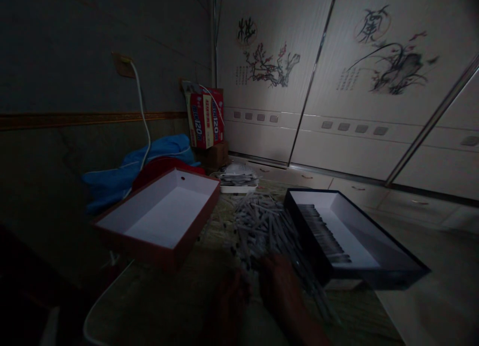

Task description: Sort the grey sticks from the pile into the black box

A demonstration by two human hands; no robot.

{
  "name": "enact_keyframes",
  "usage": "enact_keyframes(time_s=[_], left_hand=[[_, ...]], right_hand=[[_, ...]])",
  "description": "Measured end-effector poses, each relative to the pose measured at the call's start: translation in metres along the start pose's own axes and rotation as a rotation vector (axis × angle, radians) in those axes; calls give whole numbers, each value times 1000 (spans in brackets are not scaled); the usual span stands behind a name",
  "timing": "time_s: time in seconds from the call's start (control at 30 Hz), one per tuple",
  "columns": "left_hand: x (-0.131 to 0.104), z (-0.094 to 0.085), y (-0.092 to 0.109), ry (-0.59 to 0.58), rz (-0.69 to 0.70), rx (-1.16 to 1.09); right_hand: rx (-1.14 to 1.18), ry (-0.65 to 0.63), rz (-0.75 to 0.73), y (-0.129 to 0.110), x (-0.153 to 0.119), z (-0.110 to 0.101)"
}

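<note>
A heap of slim grey-white sticks, some with dark ends [258, 221], lies loose in the middle of the table; dim light hides whether they are pens or tubes. At its near edge, my right hand [280, 281] has its fingers curled. My left hand [230, 291] is close beside it, fingers bent inward and very dark. What either hand pinches is too dark to make out. To the right, a dark-rimmed box [359, 246] with a white inside holds a row of similar sticks [324, 233] laid side by side along its left part.
A reddish box [179, 246] with a bare white inside stands at left. Behind the heap is a white tray [239, 189] of more sticks. Blue cloth [157, 154], a red carton [204, 116] and a white cable [142, 106] line the wall. Sliding cabinet doors [262, 96] stand behind.
</note>
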State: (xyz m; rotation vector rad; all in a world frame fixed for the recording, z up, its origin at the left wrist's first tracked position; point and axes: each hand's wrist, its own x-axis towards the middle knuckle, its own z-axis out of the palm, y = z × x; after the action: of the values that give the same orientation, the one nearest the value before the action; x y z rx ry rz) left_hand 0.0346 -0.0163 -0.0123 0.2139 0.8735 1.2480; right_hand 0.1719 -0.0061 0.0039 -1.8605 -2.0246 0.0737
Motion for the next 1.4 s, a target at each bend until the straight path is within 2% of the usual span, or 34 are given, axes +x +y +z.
enact_keyframes(time_s=[0.27, 0.47, 0.57, 0.63, 0.73, 0.8, 0.87, 0.93, 0.97, 1.1, 1.23, 1.4], left_hand=[[2, -4, -2, -1, -23, -33], [5, -6, -2, -47, -62, -37], [6, -6, -2, -6, -60, -56], [6, -6, -3, 15, -57, -68], [7, -7, -5, -3, -36, -54], [7, -9, -7, -18, -2, -42], [7, -9, -8, -5, 51, -8], [4, -8, -7, 11, 104, 39], [2, -5, -6, 16, 123, 60], [-9, 10, 5, -3, 135, 152], [-17, 18, 10, -1, 140, 229], [-13, 15, 6, 14, 175, 266]], right_hand=[[-81, -51, -43, -19, 15, 7], [-42, -47, -15, -19, 16, 13], [-8, -12, -13, -13, 16, 12], [103, 55, -6, -5, 13, 10], [409, 170, 66, 8, 4, 7], [656, 178, 163, 14, -7, 5], [915, 131, 274, 15, -20, 4], [1079, 113, 355, 13, -33, 3], [1110, 145, 376, 10, -38, 3], [1034, 350, 404, -4, -49, 8], [1013, 350, 448, -10, -51, 17], [998, 388, 434, -11, -53, 18]])
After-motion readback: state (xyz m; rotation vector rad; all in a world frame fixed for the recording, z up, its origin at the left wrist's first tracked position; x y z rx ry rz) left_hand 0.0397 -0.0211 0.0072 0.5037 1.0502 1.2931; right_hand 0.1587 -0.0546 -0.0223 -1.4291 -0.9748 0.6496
